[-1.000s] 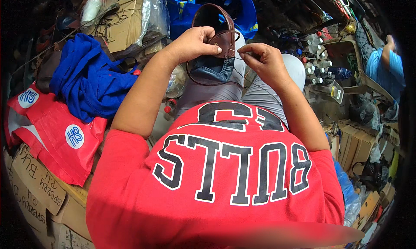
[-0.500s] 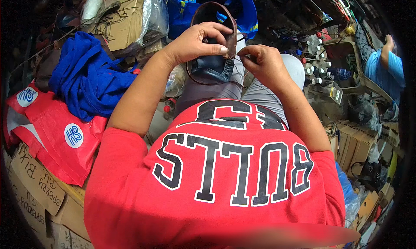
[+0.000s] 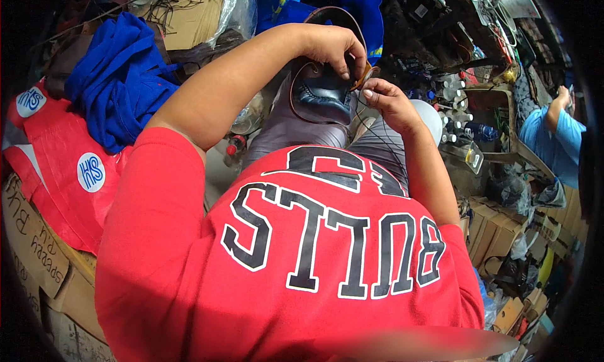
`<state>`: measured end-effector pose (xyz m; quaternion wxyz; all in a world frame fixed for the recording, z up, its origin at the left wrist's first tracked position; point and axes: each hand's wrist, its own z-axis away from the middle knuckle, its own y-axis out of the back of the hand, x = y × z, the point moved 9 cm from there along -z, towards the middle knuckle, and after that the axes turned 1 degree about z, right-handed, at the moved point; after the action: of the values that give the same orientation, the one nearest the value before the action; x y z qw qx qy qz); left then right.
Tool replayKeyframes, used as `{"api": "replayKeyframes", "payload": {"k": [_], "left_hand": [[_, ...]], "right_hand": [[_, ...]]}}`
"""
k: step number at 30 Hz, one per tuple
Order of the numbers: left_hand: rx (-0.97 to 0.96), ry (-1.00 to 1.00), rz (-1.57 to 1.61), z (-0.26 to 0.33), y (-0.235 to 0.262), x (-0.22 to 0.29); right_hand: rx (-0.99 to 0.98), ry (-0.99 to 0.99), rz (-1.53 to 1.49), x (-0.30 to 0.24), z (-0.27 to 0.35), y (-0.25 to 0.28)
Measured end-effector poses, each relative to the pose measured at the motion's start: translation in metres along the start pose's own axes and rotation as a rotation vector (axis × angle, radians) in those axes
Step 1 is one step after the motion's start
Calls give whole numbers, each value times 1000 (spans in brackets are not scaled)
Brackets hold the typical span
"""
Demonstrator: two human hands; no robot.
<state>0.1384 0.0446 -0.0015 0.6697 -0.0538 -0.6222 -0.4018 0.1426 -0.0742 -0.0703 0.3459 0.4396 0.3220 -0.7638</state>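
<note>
A dark leather shoe (image 3: 321, 102) with a brown edge rests over my grey-trousered lap. My left hand (image 3: 336, 47) reaches over it from the left, its fingers curled down and closed at the shoe's right edge. Beside those fingertips an amber-coloured piece (image 3: 363, 77) sticks out; its kind is hard to make out. Close by on the right, my right hand (image 3: 391, 102) pinches a dark thread (image 3: 385, 141), which trails down over my lap. The left hand hides part of the shoe's inside.
Blue cloth (image 3: 119, 79) and a red bag (image 3: 63, 167) lie at left, above cardboard boxes (image 3: 38, 248). A blue bag (image 3: 362, 12) is beyond the shoe. Several small bottles (image 3: 453, 110) stand at right. Another person's blue sleeve (image 3: 553, 138) shows far right.
My left hand has turned fingers-down and shifted right to the shoe's edge. The amber piece now shows there. My right hand has moved slightly down and right, with thread trailing.
</note>
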Motion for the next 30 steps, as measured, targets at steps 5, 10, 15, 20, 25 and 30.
{"api": "replayKeyframes", "payload": {"k": [5, 10, 15, 20, 25, 30], "left_hand": [[7, -35, 52, -8, -3, -5], [68, -9, 4, -9, 1, 1], [114, -31, 65, -2, 3, -3], [136, 13, 156, 2, 1, -15], [341, -8, -82, 11, 11, -10], [809, 23, -619, 74, 9, 34]], "right_hand": [[-115, -34, -163, 7, -7, 3], [-25, 21, -12, -5, -4, 3], [194, 114, 207, -26, 10, 7], [249, 153, 276, -26, 18, 10], [217, 216, 270, -21, -6, -9], [370, 444, 486, -55, 15, -10]]}}
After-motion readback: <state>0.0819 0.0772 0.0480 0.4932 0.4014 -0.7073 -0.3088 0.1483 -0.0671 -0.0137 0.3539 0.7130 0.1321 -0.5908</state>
